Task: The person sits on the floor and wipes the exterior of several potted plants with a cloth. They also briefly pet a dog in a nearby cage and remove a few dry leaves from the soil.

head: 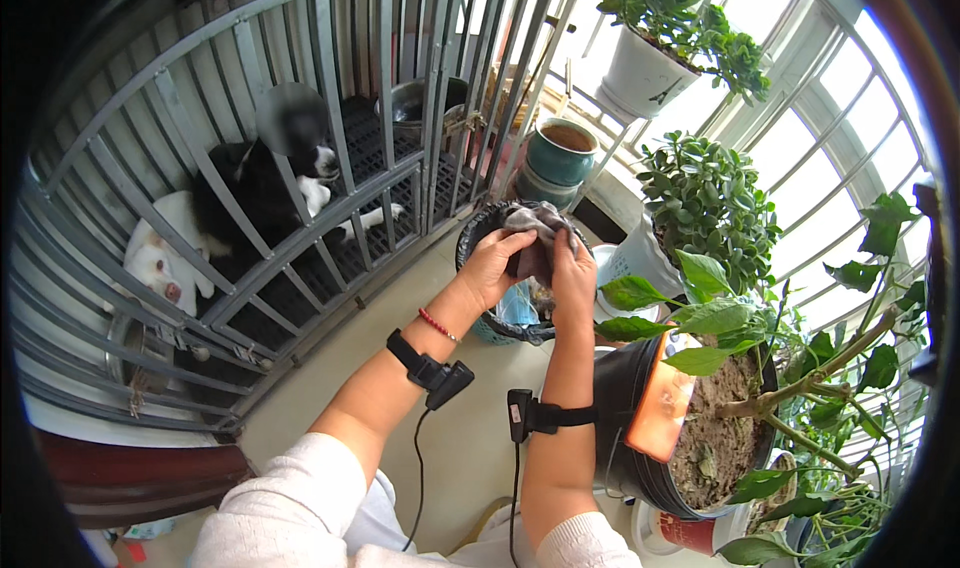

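Note:
Both of my hands hold a crumpled grey-brown cloth [541, 227] over a round waste bin lined with a black plastic bag [471, 239]. My left hand [491, 264] pinches the cloth's left side between thumb and fingers. On the other side, my right hand [574, 272] grips it with the thumb on top. Below the hands, a light blue piece of sheet material [517, 305] lies in the bin with other refuse, which the hands partly hide. Each forearm wears a black strap with a small device and a cable.
A metal-barred pen [330, 227] at left holds a black-and-white dog [247, 200] and a white dog [169, 257]. Beyond the bin stands a teal pot [559, 155]. To the right are jade plants [709, 200] and a large black planter [637, 425] with an orange case [660, 410] on its rim.

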`<state>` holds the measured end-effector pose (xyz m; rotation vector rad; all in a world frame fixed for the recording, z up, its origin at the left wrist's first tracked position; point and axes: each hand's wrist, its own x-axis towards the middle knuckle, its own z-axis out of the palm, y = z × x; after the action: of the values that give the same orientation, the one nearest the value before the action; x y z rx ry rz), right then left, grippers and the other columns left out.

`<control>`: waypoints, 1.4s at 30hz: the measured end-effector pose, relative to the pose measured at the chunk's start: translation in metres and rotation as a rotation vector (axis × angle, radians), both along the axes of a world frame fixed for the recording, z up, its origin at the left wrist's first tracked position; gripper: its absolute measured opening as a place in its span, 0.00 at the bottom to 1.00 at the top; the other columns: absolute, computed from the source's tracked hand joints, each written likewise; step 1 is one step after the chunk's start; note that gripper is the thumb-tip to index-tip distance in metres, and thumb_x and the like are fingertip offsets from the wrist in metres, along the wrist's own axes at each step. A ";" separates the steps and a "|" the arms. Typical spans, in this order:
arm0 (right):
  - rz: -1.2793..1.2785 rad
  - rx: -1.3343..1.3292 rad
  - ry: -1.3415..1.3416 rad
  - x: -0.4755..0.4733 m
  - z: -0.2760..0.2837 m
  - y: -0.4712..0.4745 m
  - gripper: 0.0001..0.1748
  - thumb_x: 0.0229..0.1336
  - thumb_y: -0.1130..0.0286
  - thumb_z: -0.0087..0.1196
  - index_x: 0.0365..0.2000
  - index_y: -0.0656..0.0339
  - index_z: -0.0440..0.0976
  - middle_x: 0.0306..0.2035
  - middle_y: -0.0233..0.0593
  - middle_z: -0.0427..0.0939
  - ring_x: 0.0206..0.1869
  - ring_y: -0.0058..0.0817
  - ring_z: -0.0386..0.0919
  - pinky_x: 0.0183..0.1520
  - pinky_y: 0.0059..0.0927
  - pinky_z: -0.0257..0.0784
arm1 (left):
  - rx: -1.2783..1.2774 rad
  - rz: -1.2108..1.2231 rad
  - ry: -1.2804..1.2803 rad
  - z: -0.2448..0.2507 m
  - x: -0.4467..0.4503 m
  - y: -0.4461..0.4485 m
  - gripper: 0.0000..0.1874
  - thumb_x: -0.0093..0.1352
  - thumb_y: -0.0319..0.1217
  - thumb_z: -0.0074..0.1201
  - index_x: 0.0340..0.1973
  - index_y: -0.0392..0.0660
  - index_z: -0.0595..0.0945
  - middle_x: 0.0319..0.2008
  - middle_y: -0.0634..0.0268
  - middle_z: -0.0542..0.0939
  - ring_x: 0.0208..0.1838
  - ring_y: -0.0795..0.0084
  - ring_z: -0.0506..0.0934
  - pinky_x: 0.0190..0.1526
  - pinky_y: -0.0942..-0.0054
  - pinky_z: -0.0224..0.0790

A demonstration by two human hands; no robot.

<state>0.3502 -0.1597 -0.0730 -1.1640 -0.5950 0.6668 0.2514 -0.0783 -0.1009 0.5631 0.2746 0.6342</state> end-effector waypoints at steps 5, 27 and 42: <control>-0.160 0.187 0.336 0.017 0.007 -0.020 0.17 0.72 0.59 0.49 0.53 0.59 0.72 0.49 0.38 0.80 0.47 0.31 0.81 0.50 0.36 0.78 | -0.134 0.084 0.116 -0.023 -0.002 0.013 0.14 0.71 0.24 0.52 0.52 0.42 0.77 0.49 0.57 0.82 0.50 0.61 0.81 0.52 0.52 0.77; 0.457 -0.077 -0.306 -0.009 0.013 -0.050 0.20 0.61 0.66 0.61 0.48 0.69 0.75 0.44 0.35 0.78 0.48 0.22 0.74 0.53 0.24 0.69 | -0.079 -0.038 -0.213 0.000 -0.011 -0.001 0.39 0.69 0.48 0.60 0.67 0.42 0.62 0.58 0.52 0.74 0.58 0.55 0.76 0.63 0.55 0.67; 0.025 0.264 0.440 0.014 -0.027 -0.010 0.15 0.63 0.78 0.55 0.50 0.66 0.76 0.46 0.38 0.79 0.46 0.26 0.78 0.51 0.28 0.75 | 0.282 0.121 0.137 0.004 -0.002 -0.001 0.22 0.72 0.32 0.53 0.61 0.43 0.74 0.54 0.64 0.78 0.58 0.69 0.73 0.62 0.62 0.64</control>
<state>0.3642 -0.1699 -0.1004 -0.7330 -0.3108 0.8102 0.2495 -0.0790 -0.0969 0.8679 0.3528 0.7586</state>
